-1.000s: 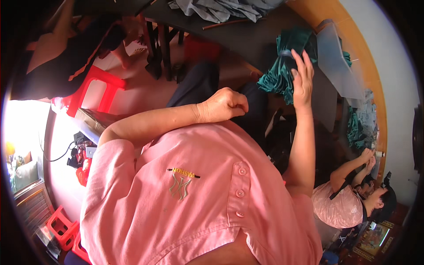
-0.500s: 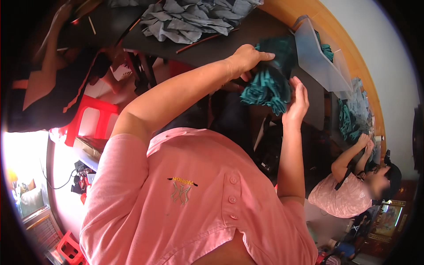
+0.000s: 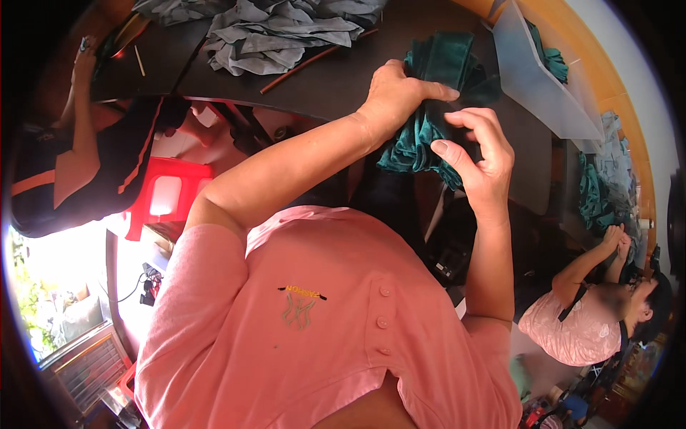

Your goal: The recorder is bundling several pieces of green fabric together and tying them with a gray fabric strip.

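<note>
A bundle of dark green velvety cloth pieces is held over the near edge of the dark table. My left hand is closed round its left side, the thumb lying across the folds. The bundle's upper end reaches toward the tabletop, and its gathered lower ends hang toward me. Just right of it is my right hand, its thumb and fingers curved and apart, holding nothing. Whether its fingertips touch the cloth is hard to tell.
Grey cloth pieces lie heaped on the dark table beside a thin brown stick. A clear plastic bin with green cloth stands at the right. One person handles cloth at the right; another sits left by a red stool.
My right hand has opened from flat against the bundle to curved fingers with the thumb apart. The left hand keeps its grip. The whole view has shifted slightly.
</note>
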`<action>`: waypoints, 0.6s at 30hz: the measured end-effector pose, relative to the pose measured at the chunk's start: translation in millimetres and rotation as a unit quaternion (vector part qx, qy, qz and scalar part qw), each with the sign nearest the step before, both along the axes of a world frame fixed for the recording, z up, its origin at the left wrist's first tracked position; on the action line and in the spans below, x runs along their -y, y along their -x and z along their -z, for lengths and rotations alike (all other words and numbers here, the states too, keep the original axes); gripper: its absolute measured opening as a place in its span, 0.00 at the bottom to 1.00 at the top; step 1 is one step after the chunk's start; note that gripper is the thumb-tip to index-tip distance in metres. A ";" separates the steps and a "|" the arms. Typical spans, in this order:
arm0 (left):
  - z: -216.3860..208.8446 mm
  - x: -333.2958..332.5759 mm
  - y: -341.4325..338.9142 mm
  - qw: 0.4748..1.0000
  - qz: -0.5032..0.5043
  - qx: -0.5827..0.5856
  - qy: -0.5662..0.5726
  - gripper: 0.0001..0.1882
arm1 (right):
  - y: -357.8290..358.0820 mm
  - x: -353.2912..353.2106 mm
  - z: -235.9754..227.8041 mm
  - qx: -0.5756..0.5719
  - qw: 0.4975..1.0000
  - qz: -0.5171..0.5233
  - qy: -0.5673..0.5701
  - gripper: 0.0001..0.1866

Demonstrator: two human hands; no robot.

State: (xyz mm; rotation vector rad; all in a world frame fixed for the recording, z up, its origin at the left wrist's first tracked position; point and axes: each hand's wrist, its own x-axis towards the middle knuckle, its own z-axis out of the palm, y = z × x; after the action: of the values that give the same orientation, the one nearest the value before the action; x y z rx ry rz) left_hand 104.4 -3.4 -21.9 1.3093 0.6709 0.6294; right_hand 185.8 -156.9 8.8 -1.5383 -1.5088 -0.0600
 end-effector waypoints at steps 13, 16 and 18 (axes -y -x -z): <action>-55.6 -37.3 -5.1 0.709 0.076 0.125 -0.690 0.21 | 2.7 -9.1 26.8 0.167 0.981 0.028 -0.090 0.15; -44.4 -59.3 -33.7 0.669 0.151 0.115 -0.719 0.18 | 2.5 -9.8 32.9 0.182 0.978 0.013 -0.100 0.14; -35.9 -65.2 -43.3 0.664 0.198 0.101 -0.714 0.14 | -2.4 -10.3 43.4 0.186 0.973 0.014 -0.136 0.13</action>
State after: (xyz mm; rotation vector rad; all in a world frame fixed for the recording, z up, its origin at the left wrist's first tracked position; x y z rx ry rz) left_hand 147.7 61.9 14.0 2.6691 -0.5475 0.9398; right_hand 188.2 -146.6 -34.5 -1.3748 -1.6853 -0.5775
